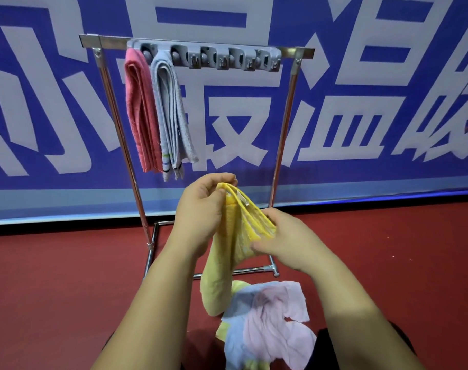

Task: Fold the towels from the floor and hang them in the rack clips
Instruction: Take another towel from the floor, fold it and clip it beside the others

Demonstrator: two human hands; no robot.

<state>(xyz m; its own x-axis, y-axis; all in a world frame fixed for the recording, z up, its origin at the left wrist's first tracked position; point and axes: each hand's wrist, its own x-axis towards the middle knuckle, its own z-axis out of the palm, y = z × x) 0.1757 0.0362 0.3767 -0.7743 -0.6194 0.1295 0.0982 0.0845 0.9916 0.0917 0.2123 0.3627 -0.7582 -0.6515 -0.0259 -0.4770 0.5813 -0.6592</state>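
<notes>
A folded yellow towel (227, 257) hangs between my hands in front of the rack. My left hand (200, 209) pinches its top folded corner. My right hand (286, 241) holds the folded edge lower on the right, fingers curled round the layers. A metal rack (280, 145) stands on the floor, with a grey clip strip (227, 58) along its top bar. A pink towel (140, 110) and a grey-blue towel (171, 113) hang folded from the two leftmost clips. A crumpled pink, blue and yellow towel (267, 324) lies on the floor below my hands.
The floor (67, 276) is red. A blue banner with large white characters (334, 102) forms the wall right behind the rack. The rack's base bars (254, 271) lie on the floor just beyond the crumpled towel. Several clips to the right on the strip hold nothing.
</notes>
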